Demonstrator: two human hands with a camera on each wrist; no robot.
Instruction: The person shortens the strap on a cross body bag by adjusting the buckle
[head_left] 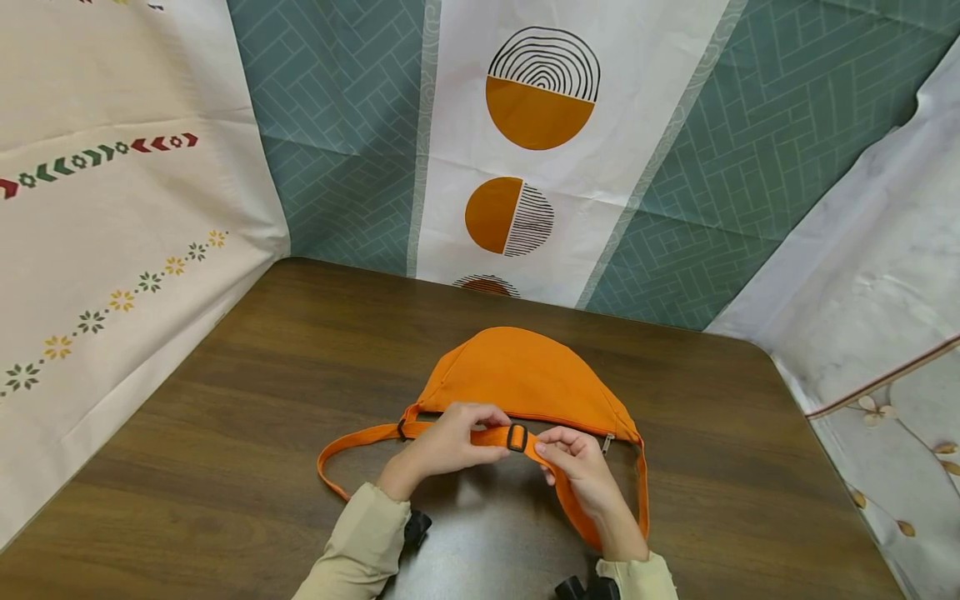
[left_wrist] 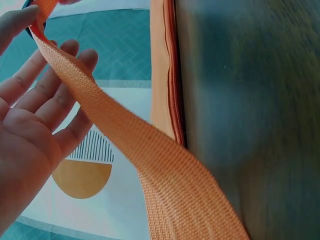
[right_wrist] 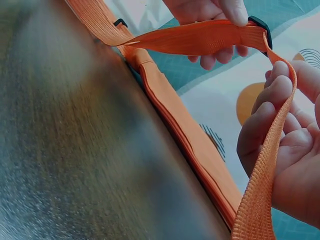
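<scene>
An orange waist bag [head_left: 517, 375] lies on the table, its zipper edge facing me. My left hand [head_left: 453, 442] pinches the orange strap [head_left: 491, 437] just left of a black strap slider [head_left: 517, 437]. On the slider's other side, my right hand [head_left: 588, 477] pinches the same strap between thumb and fingers. Both hands hold this stretch above the table, in front of the bag. In the right wrist view the webbing passes through the slider [right_wrist: 268, 35] and hangs down past the right hand [right_wrist: 295, 150]. The left wrist view shows the strap [left_wrist: 145, 140] twisting away from the left hand [left_wrist: 40, 110].
A strap loop [head_left: 337, 450] curves out at the bag's left end, near a second black ring [head_left: 401, 429]. The zipper pull [head_left: 607, 444] hangs near the right end. Brown wooden table [head_left: 225, 467] surrounds the bag; patterned cloths [head_left: 345, 142] hang behind and beside it.
</scene>
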